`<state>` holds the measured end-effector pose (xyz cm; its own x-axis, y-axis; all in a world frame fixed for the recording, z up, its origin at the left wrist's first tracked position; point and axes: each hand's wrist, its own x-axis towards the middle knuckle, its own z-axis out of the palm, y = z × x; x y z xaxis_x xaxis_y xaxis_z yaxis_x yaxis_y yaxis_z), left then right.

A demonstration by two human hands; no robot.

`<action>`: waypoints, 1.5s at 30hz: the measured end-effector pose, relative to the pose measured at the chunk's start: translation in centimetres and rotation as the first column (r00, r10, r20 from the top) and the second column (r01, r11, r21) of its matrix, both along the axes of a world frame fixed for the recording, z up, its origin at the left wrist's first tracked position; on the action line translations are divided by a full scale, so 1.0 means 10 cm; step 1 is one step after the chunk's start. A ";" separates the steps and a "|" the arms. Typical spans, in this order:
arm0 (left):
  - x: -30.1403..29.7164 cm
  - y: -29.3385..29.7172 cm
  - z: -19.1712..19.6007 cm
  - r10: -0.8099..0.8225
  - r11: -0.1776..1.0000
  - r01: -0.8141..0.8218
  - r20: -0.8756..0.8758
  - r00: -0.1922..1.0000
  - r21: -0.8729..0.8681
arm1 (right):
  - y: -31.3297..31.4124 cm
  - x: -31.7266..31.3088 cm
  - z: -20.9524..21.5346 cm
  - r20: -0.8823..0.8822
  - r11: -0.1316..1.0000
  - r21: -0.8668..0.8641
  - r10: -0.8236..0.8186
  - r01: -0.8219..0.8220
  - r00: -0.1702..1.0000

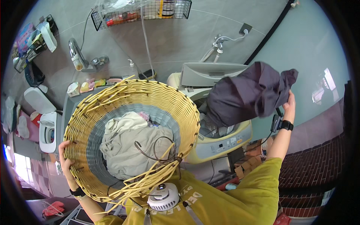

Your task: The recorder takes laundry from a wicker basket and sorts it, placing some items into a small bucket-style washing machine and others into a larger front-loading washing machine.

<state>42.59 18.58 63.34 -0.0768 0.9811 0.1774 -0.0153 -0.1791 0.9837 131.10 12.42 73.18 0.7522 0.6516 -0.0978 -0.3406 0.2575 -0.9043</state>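
A large yellow and grey wicker laundry basket [187, 108] is tilted toward me, its rim gripped at the left by my left hand [66, 159] with the fingers curled over the edge. Inside lie grey and cream clothes [135, 146]. My right hand [289, 105] is closed on a dark purple-grey garment [247, 93], raised over the open top of a pale yellow washing machine [225, 146]. More laundry [212, 127] shows in the machine's opening, partly hidden by the garment. The machine's lid [206, 73] stands up at the back.
Behind the basket, a chrome faucet [78, 60] juts from the grey tiled wall over a sink. A wire rack [150, 11] with bottles hangs above. A frosted glass panel [315, 48] stands at the right. Cardboard boxes [247, 167] sit below the machine. A toilet [47, 127] is at far left.
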 end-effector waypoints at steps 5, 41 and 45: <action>0.06 -0.01 0.04 0.015 0.997 -0.008 0.085 0.996 -0.076 | -0.32 -0.37 -0.30 0.001 0.982 -0.045 0.184 -0.183 0.983; -2.40 0.23 0.41 0.267 0.739 -0.370 -0.260 0.928 -0.563 | -1.23 -2.66 -3.02 0.197 0.607 -0.786 0.432 -0.122 0.880; -2.34 0.18 0.35 0.218 0.716 -0.362 -0.301 0.928 -0.597 | -1.10 -2.72 -2.96 0.294 0.510 -0.859 0.548 -0.034 0.783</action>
<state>19.21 20.34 66.88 -0.4113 0.8033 -0.4308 0.1348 0.5210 0.8428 103.89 1.37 43.58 0.6274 0.6799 -0.3795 0.2860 -0.6545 -0.6999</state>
